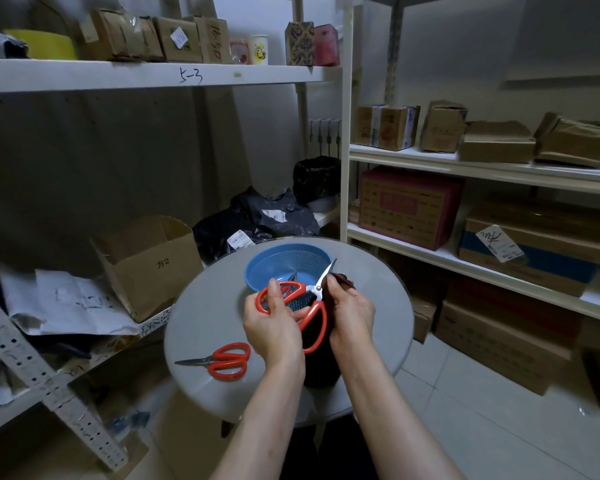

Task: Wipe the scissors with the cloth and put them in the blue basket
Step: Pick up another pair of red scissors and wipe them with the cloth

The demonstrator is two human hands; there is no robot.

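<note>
My left hand (274, 323) grips the red handles of a large pair of scissors (310, 299) above the round table, blades pointing up and to the right. My right hand (350, 313) holds a dark cloth (321, 362) and pinches it round the blades near the pivot; the cloth hangs down under the hand. Just behind the hands the blue basket (284, 263) sits on the table, and the blade tip reaches over its rim. A second pair of red-handled scissors (222, 361) lies flat on the table's left front, blades pointing left.
The round grey table (205, 327) stands between white shelving racks. An open cardboard box (149, 265) and loose papers (66, 303) lie on the left shelf. Black bags (257, 220) sit behind the table. Cardboard boxes (409, 206) fill the right shelves.
</note>
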